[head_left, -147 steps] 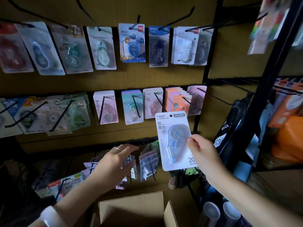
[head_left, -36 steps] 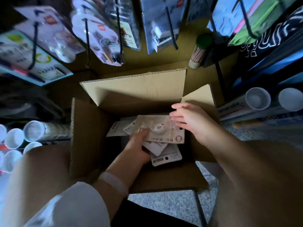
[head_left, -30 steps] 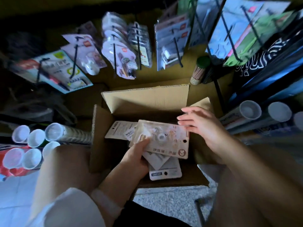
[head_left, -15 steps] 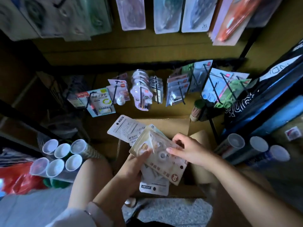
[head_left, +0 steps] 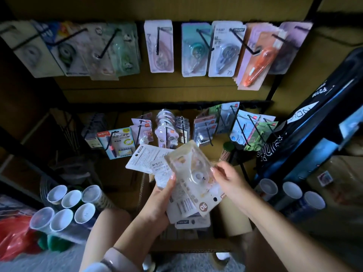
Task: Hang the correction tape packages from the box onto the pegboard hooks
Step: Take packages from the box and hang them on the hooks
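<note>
Packages [head_left: 177,173] of correction tape sit fanned in the left hand [head_left: 159,205], fingers curled round the stack, above the box [head_left: 231,222]. The right hand [head_left: 228,180] pinches the top package's [head_left: 193,178] edge. Hooks [head_left: 204,41] on the pegboard [head_left: 157,87] behind carry more.

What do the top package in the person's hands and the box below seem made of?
Top package: apparently a clear glossy plastic blister on printed card; it shines and the tape wheel shows through. Box: brown corrugated cardboard, matte, with a fluted edge showing.
</note>
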The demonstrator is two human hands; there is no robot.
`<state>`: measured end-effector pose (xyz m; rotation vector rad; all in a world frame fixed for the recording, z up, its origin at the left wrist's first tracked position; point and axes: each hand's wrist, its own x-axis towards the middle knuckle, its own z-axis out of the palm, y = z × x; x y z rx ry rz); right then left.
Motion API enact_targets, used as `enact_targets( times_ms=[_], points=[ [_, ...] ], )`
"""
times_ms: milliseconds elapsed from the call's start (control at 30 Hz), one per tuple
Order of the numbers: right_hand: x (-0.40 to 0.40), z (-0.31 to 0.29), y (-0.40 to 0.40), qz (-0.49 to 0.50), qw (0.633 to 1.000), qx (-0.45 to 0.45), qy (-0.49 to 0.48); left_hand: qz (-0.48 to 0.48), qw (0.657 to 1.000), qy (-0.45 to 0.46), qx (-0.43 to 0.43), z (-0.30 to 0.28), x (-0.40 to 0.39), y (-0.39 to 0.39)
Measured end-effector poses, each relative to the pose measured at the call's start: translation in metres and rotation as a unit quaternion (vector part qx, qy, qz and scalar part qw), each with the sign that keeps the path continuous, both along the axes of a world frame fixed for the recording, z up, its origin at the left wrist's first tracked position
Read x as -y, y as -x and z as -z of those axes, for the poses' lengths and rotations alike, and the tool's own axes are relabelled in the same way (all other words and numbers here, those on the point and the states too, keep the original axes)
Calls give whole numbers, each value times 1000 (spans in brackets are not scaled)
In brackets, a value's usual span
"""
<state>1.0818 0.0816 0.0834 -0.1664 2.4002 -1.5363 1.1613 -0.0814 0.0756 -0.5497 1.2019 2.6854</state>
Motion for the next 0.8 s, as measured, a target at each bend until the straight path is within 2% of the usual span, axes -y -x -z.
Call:
enact_targets(
  times_ms=[67, 133, 333, 433, 533, 667, 800],
  points=[
    [0, -1, 2, 68, 996, 48, 32, -12, 1000, -12, 18, -3, 0, 0],
    [0, 0, 3, 83, 994, 66, 20, -23, 999, -19, 32, -4, 0, 0],
    [-11, -36, 14, 19, 1000, 3, -13, -47, 998, 12, 42, -9, 9, -3],
    [-21, -69, 27, -77, 993, -49, -72, -49, 996, 42, 58, -10, 20, -6],
    [-22, -107, 40, -213, 956, -71, -187, -37, 995, 69, 57, -10, 26, -10],
    [-15, -144, 57, -252, 939, -101, -211, -4, 996, 87, 36, -14, 26, -12],
    [5, -159, 60, -413, 855, -76, -305, 55, 996, 64, 20, -30, 15, -13]
  ],
)
